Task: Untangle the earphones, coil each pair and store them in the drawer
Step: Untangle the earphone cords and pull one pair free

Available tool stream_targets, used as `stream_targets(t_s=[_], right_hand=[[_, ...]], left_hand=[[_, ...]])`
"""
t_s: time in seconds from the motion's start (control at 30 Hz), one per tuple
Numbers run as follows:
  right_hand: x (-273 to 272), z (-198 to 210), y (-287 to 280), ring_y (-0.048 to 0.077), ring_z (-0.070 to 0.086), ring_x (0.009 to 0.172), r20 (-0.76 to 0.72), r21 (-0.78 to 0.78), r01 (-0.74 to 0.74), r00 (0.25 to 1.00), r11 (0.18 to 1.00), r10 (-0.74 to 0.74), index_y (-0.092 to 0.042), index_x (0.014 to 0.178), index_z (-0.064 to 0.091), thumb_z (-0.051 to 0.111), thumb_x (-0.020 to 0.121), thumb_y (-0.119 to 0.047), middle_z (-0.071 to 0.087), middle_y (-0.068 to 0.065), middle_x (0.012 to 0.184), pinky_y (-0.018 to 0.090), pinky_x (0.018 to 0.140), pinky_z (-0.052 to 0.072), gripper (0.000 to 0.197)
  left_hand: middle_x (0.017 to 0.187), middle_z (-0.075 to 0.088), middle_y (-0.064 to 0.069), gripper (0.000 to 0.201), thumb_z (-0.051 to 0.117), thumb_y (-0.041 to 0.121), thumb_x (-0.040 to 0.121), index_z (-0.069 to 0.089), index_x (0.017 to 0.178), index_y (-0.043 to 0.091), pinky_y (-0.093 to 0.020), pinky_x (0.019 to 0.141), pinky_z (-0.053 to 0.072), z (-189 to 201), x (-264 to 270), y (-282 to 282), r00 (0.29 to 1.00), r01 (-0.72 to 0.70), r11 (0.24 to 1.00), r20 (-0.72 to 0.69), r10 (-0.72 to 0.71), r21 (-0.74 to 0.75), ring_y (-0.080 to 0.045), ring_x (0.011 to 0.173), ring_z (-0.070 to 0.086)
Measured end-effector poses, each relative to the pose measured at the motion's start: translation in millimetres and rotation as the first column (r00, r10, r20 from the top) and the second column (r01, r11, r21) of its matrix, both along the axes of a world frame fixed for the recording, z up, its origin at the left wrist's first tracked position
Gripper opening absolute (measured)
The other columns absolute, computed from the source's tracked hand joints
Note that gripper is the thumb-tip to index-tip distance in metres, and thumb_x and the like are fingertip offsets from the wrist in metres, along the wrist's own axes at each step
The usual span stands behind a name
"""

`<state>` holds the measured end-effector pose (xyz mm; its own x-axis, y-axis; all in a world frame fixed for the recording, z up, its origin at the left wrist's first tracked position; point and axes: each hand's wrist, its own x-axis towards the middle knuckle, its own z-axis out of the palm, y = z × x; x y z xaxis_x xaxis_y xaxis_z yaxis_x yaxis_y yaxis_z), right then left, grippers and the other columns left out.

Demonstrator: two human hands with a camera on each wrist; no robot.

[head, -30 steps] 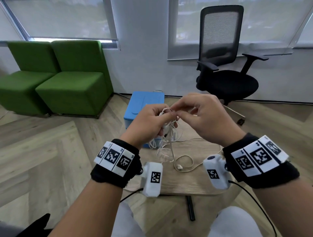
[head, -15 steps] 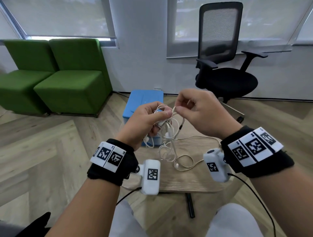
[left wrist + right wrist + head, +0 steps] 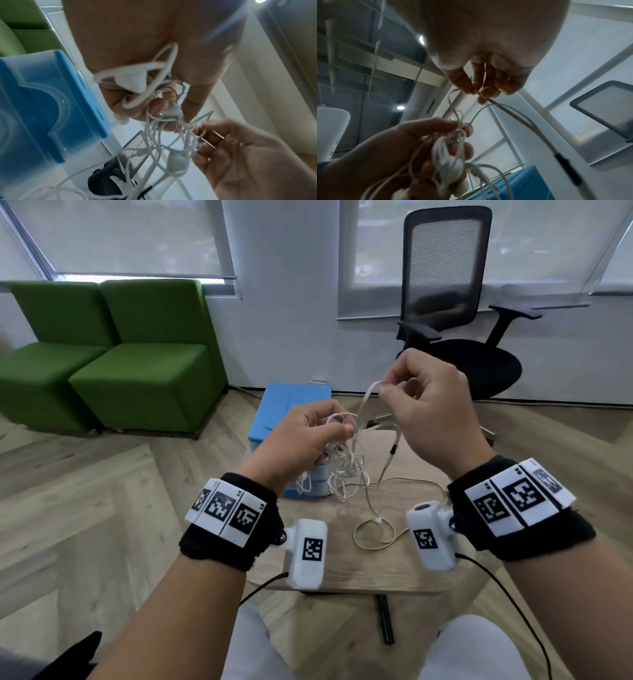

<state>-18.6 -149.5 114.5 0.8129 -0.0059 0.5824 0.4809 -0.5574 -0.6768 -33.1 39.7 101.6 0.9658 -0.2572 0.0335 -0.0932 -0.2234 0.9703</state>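
A tangle of white earphone cables (image 3: 346, 463) hangs above the small wooden table (image 3: 359, 563). My left hand (image 3: 308, 440) grips the knot of cables and earbuds (image 3: 133, 78) (image 3: 447, 152). My right hand (image 3: 424, 405), higher and to the right, pinches one strand (image 3: 368, 395) (image 3: 477, 93) between thumb and fingertips and holds it up out of the tangle. A dark-tipped plug (image 3: 392, 455) dangles below the right hand. Loose cable loops (image 3: 373, 529) trail onto the table. The blue drawer unit (image 3: 291, 419) (image 3: 42, 102) stands just behind the hands.
Two green armchairs (image 3: 130, 357) stand at the back left and a black office chair (image 3: 459, 330) at the back right. Wooden floor surrounds the table. My knees are below the table's near edge.
My right hand has moved up and to the right, drawing one strand out of the tangle. The left hand keeps its grip on the bundle.
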Motion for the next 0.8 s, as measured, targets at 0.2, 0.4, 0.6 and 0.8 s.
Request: stream_targets(t_s=[0.2,0.4,0.6,0.8], right_hand=[[-15,18,8,0.026,0.065,0.078,-0.159,0.448,-0.406,0.841,0.797,0.518,-0.013,0.083,0.041,0.04,0.094,-0.008,0.073,0.029,0.09,0.039,0.076,0.05,0.012],[-7,20,-2,0.027,0.071,0.08,-0.132,0.647,-0.244,0.897,0.722,0.421,-0.02,0.086,0.041,0.034,0.104,-0.01,0.074,0.031,0.094,0.026,0.06,0.04,0.021],[-6,12,-2,0.025,0.063,0.065,-0.148,0.748,-0.195,0.882,0.634,0.447,-0.019,0.09,0.042,0.032,0.107,-0.014,0.072,0.022,0.078,0.03,0.061,0.043,0.021],[-7,12,-4,0.019,0.045,0.051,-0.286,0.64,-0.236,0.811,0.732,0.511,-0.017,0.091,0.043,0.04,0.101,-0.018,0.048,0.011,0.061,0.029,0.049,0.031,0.011]], left_hand=[[0.059,0.047,0.002,0.021,0.061,0.01,0.1,0.061,0.079,0.015,-0.014,0.041,0.029,-3,-1,-2,0.998,-0.057,0.998,0.017,0.057,-0.011,-0.007,0.046,0.036],[0.068,0.042,-0.007,0.013,0.056,0.005,0.101,0.062,0.09,0.01,-0.014,0.042,0.026,1,-6,1,0.998,0.03,0.998,0.052,-0.027,-0.057,-0.01,0.052,0.03],[0.067,0.045,-0.002,0.008,0.058,0.01,0.101,0.062,0.094,0.009,-0.014,0.044,0.028,0,-3,1,1.0,0.025,0.997,0.013,-0.024,-0.079,-0.009,0.053,0.034],[0.068,0.056,0.005,0.006,0.066,0.011,0.098,0.07,0.096,0.006,-0.014,0.048,0.033,-8,-2,2,0.997,0.063,0.998,0.055,-0.061,-0.024,-0.002,0.051,0.042]])
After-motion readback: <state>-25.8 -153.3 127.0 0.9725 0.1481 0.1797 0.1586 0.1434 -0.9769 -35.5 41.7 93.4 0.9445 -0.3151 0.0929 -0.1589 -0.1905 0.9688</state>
